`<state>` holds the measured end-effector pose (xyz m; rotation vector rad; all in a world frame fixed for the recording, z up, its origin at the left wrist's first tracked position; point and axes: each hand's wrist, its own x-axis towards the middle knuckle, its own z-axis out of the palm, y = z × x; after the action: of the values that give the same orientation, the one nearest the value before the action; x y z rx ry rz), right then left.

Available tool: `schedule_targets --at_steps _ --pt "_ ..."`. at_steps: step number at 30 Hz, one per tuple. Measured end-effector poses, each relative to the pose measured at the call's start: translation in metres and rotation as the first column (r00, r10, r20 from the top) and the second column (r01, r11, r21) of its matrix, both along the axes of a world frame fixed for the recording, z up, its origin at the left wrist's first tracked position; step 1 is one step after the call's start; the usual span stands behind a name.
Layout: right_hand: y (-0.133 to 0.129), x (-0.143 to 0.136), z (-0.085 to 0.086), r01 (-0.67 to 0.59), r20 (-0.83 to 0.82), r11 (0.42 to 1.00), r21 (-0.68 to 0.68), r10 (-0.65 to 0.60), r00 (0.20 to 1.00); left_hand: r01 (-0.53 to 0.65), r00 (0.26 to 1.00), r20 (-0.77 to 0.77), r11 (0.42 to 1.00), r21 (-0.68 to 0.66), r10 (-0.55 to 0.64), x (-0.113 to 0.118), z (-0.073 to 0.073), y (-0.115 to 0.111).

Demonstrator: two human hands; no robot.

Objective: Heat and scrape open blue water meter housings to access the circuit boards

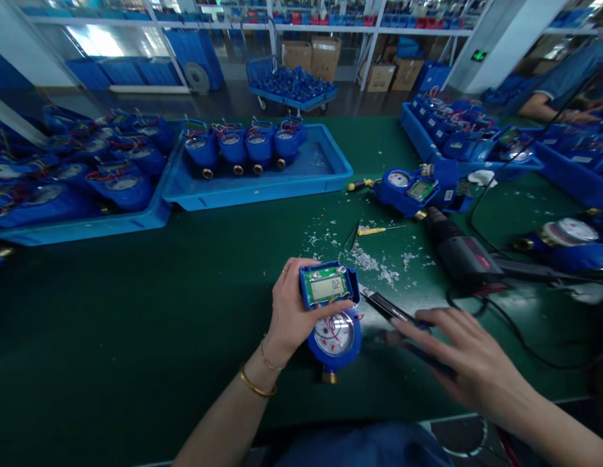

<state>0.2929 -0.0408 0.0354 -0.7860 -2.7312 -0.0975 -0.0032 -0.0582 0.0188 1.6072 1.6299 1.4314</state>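
My left hand [294, 308] grips a blue water meter [337, 347], its thumb lying across the meter between a lit display showing digits and the round dial with red wires. A brass fitting on the meter points toward me. To the right, my right hand [461, 350], smeared by motion, has its fingers round a dark blue-handled tool [430, 360] whose tip is blurred. Beside those fingers a black utility knife [389, 308] lies with its blade end close to the meter.
A heat gun [464, 253] with a cord lies right, near another opened meter [408, 188]. Plastic scraps [372, 259], tweezers [354, 235] and a yellow screwdriver [372, 231] lie ahead. Blue trays [262, 188] of meters stand behind and left. A person's arm [544, 107] is far right.
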Motion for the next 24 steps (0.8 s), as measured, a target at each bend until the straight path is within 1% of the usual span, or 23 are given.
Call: schedule_targets --at_steps 1,2,3,5,7,9,10,12,14,17,19,24 --pt "-0.006 0.002 -0.006 -0.05 0.101 0.997 0.057 0.044 0.994 -0.005 1.0 -0.004 1.0 0.0 0.005 0.0 0.0 0.0" --pt "-0.012 0.003 -0.012 -0.083 0.188 0.991 0.108 0.062 0.98 -0.01 1.0 -0.008 1.0 0.001 0.01 0.0 -0.001 0.001" --pt "-0.017 0.004 -0.017 -0.085 0.243 0.983 0.164 0.043 0.969 -0.011 1.0 -0.013 1.0 0.0 0.011 0.0 -0.001 0.001" --pt "-0.025 0.006 -0.024 -0.036 0.276 0.966 0.256 -0.037 0.961 -0.01 1.0 -0.018 1.0 -0.007 0.01 0.0 -0.002 0.001" --pt "-0.029 0.008 -0.031 -0.005 0.278 0.959 0.284 -0.077 0.958 -0.012 1.0 -0.022 1.0 -0.005 0.012 0.0 -0.003 0.002" --pt "-0.03 0.01 -0.036 0.006 0.288 0.969 0.248 -0.079 0.954 -0.013 1.0 -0.026 1.0 -0.003 0.013 -0.001 -0.004 0.002" --pt "-0.029 0.01 -0.038 0.033 0.286 0.977 0.209 -0.093 0.954 -0.014 1.0 -0.028 1.0 0.0 0.014 -0.001 -0.004 0.002" --pt "-0.028 0.012 -0.039 0.142 0.233 0.983 0.117 -0.166 0.958 -0.016 0.999 -0.027 1.0 0.001 0.016 -0.001 -0.005 0.002" --pt "-0.027 0.012 -0.037 0.236 0.155 0.972 0.018 -0.236 0.959 -0.019 0.999 -0.028 1.0 0.006 0.019 -0.001 -0.004 0.002" --pt "-0.028 0.012 -0.039 0.254 0.111 0.965 -0.06 -0.246 0.963 -0.026 1.0 -0.019 1.0 -0.004 0.025 -0.001 -0.003 0.002" --pt "-0.033 0.01 -0.048 0.26 0.094 0.96 -0.101 -0.251 0.964 -0.02 1.0 0.001 1.0 -0.023 0.02 -0.001 -0.003 0.002" --pt "-0.047 -0.003 -0.083 0.261 -0.027 0.939 -0.225 -0.274 0.961 0.016 0.997 0.074 0.999 -0.044 -0.013 -0.001 -0.004 0.001"
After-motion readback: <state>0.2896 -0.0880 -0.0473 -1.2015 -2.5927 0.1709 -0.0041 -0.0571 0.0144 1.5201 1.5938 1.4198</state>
